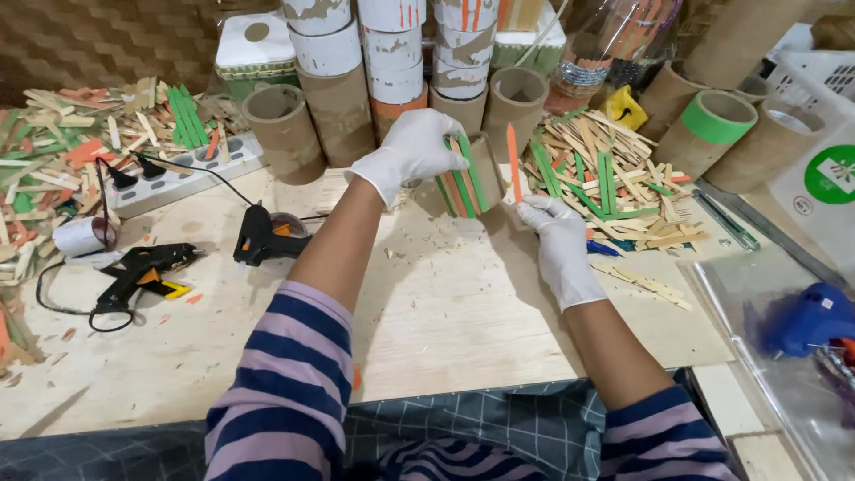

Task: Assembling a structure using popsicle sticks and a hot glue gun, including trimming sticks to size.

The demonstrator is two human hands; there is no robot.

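I'm gripping the cardboard tube [472, 174] in my left hand [411, 150] above the wooden table [445, 312] — green and orange sticks already lining its side. My right hand [561, 245] is pinching one orange stick [513, 162] upright just beside the tube, with the stick pile [614, 183] lying behind it.

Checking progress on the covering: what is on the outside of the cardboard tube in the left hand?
Green and orange sticks lie side by side on the cardboard tube. The left hand covers its far side.
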